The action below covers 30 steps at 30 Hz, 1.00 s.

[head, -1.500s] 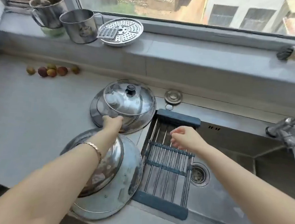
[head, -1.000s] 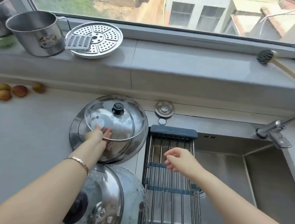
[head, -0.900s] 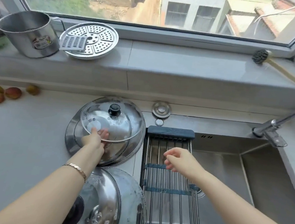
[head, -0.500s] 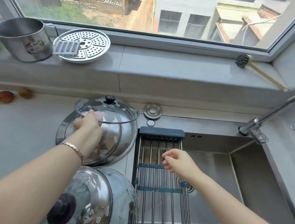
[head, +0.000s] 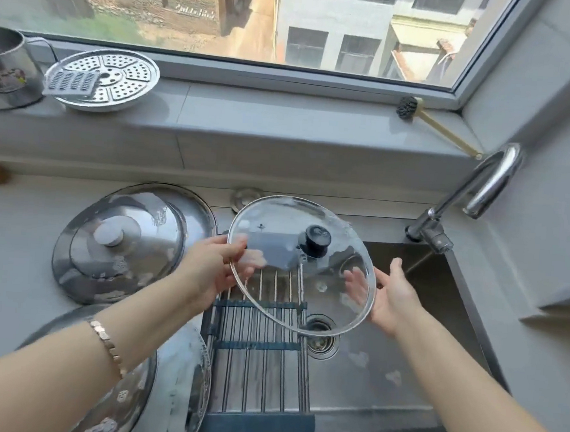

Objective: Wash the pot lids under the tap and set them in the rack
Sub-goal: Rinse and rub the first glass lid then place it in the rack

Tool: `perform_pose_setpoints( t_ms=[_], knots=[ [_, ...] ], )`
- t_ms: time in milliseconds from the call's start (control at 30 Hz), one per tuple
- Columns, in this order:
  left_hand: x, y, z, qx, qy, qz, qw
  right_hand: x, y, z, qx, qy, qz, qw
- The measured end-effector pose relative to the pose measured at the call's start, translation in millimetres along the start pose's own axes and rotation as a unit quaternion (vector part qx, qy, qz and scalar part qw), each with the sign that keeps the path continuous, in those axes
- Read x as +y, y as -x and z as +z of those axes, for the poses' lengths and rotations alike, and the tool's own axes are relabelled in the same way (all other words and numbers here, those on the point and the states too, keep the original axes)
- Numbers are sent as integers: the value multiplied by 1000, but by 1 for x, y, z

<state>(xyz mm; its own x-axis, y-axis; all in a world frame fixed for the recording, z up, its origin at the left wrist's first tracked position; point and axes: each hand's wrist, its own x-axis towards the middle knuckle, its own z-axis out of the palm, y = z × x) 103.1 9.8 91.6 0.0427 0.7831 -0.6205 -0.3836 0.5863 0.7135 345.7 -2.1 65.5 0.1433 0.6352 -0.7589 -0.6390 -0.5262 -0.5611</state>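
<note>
near steel lids [head: 168, 387]: stacked on counter by my left forearm, touching the rack's left edge. Prob. queued there for arm's reach.
rack [head: 257, 377]: lies across left part of sink [head: 384, 360], bars bare. Over the basin so drips run off to the drain [head: 322, 334]. No lid in it yet, so task is early, imo.
left hand [head: 218, 265]: pinching the glass lid's left rim, thumb on top, fingers under. Rim hold leaves both faces free for water.
glass lid [head: 284, 246]: in the air over rack's far end + sink, tilted, knob [head: 315, 240] side up. Not under the spout yet.
right hand [head: 390, 292]: spread wide, palm up, holding nothing. Fingertips [head: 353, 282] show thru the glass under the right rim. Contact y/n: can't tell. Looks placed as 2nd support.
risk: one-sided pinch on smooth glass, so lid could swing or slip. Needs that 2nd hand before it gets wet.
far steel lids [head: 121, 247]: stacked on counter left of sink, spotted w/ water marks. Parked beside the basin, prob. next in line.
tap [head: 484, 183]: far right, spout over sink's far-right corner, no water running that I can see. Next, my guess: shift lid right under spout and free one hand for the valve.
sill: steamer plate [head: 117, 76] w/ grater [head: 70, 84] on it, mug [head: 5, 71], brush [head: 408, 108]. Well apart from the work, not in my way.
</note>
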Motion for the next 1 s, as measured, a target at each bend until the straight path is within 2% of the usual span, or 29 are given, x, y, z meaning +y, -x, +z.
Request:
perform_pose_setpoints(
  t_ms=[67, 133, 233, 367, 500, 600, 767, 1000],
  knots=[
    [-17, 6, 19, -15, -25, -34, 999, 4, -3, -22, 75, 56, -19, 995],
    [-38, 8, 45, -5, -14, -68, 998, 3, -9, -48, 113, 93, -40, 988],
    [-64, 4, 84, 36, 27, -95, 994, -9, -24, -85, 98, 120, -68, 985],
    [-95, -4, 133, 122, 8, -56, 991, -44, -45, -131, 50, 191, -70, 978],
    [-113, -12, 170, 193, -2, 5, 981, -93, -86, -155, 35, 354, -83, 931],
    [-120, -13, 183, 237, 12, 32, 971, -128, -117, -150, 40, 407, -93, 908],
    [-124, -12, 199, 267, 39, 50, 962, -154, -148, -125, 45, 464, -48, 883],
    [-125, -20, 214, 256, 42, 48, 965, -155, -166, -128, 58, 450, 10, 891]
  ],
)
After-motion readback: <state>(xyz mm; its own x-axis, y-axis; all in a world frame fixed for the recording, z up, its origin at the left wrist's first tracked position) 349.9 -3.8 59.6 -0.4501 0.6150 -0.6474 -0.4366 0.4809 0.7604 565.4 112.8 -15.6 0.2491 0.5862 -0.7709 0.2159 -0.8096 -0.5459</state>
